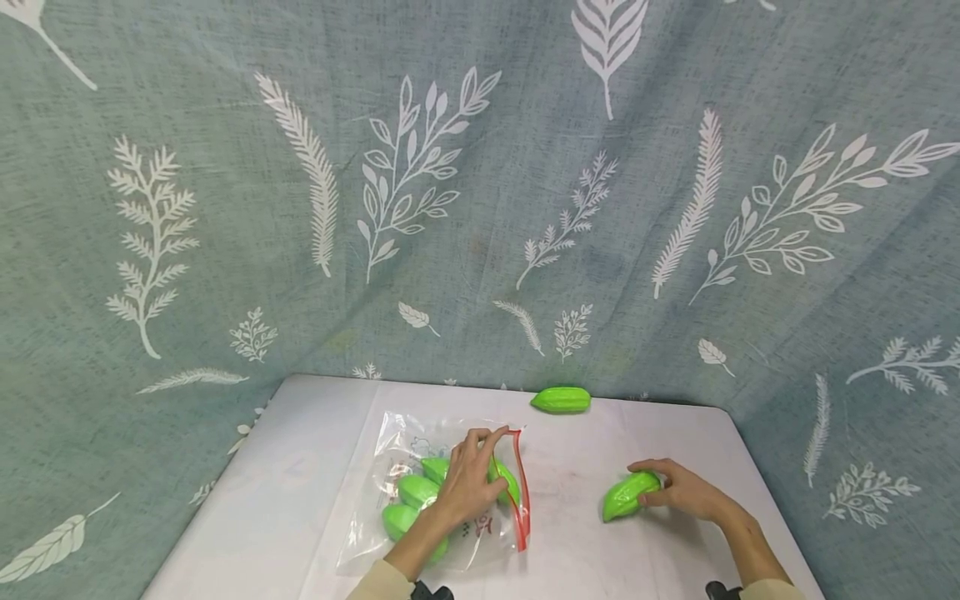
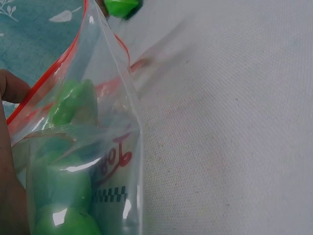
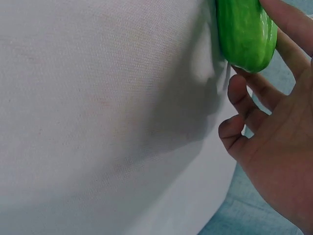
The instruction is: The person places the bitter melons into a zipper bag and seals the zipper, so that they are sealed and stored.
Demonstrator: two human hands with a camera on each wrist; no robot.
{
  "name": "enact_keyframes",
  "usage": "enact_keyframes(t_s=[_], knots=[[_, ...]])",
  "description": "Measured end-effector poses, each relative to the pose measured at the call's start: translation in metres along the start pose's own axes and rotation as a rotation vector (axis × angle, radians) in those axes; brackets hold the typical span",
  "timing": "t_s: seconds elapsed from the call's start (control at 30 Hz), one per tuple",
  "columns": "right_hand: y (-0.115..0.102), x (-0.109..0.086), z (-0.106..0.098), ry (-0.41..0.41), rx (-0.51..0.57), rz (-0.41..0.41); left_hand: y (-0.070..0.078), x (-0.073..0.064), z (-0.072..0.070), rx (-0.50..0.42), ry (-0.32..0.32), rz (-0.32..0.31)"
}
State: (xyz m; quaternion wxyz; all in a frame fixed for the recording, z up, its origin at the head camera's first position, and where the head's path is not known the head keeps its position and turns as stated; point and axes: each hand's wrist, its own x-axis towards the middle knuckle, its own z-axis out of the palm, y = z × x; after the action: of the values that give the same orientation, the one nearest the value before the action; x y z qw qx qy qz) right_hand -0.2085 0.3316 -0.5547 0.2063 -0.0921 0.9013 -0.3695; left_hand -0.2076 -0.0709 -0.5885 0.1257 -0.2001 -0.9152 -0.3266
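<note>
A clear zip bag [image 1: 358, 533] with a red zip edge [image 1: 523, 492] lies on the table, holding several bright green, ridged, fruit-like pieces [image 1: 416, 492]. My left hand [image 1: 468, 479] reaches over it and holds the bag's mouth by the red edge. In the left wrist view the bag [image 2: 117, 112] gapes at its mouth, the thumb beside the red strip; other fingers are mostly hidden. To the right, my right hand [image 1: 684, 492] grips another green ridged piece [image 1: 624, 498] between thumb and fingers. The right wrist view shows this piece [image 3: 247, 36] at the fingers, with the other fingers loosely bent.
One more green ridged piece [image 1: 562, 400] lies at the table's back edge. A white cloth covers the table [image 1: 570, 533]. Grey-green curtains [image 1: 480, 317] with white leaf prints hang behind and at both sides.
</note>
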Motion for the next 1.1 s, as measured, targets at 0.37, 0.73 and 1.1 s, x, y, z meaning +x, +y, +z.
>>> enact_keyframes(t_s=[0.37, 0.73, 1.1], knots=[[0.0006, -0.0007, 0.0016, 0.001, -0.014, 0.002, 0.0011, -0.0009, -0.0005, -0.009, 0.005, 0.012], [0.002, -0.0009, 0.0043, 0.023, -0.016, 0.023, 0.002, -0.002, -0.0009, -0.007, 0.005, 0.0], [0.0032, 0.0004, 0.0031, 0.047, -0.039, 0.008, 0.0015, -0.0011, -0.0004, -0.004, 0.004, -0.001]])
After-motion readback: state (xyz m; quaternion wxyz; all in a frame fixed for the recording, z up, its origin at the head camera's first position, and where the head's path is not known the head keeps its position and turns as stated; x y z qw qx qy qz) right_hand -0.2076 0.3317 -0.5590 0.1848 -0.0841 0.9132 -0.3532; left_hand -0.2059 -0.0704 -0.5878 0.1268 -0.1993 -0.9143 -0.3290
